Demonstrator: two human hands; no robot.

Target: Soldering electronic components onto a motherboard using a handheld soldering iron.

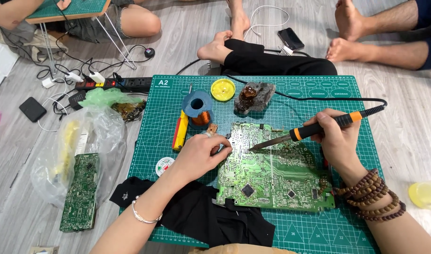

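A large green circuit board (272, 174) lies on a green cutting mat (356, 226). My right hand (335, 138) grips a black and orange soldering iron (319, 128), its tip touching the board's upper left area. My left hand (201, 153) rests at the board's left edge and pinches a small brown component (212, 128) near the iron's tip. A bead bracelet wraps my right wrist and a thin silver one my left.
On the mat lie a blue spool of copper braid (199, 110), a yellow lid (223, 89), a resin lump on foil (254, 96), a red-yellow tool (179, 130) and black cloth (210, 216). Left: plastic bag (83, 141), second board (81, 190), power strip (116, 84). Other people's legs sit beyond.
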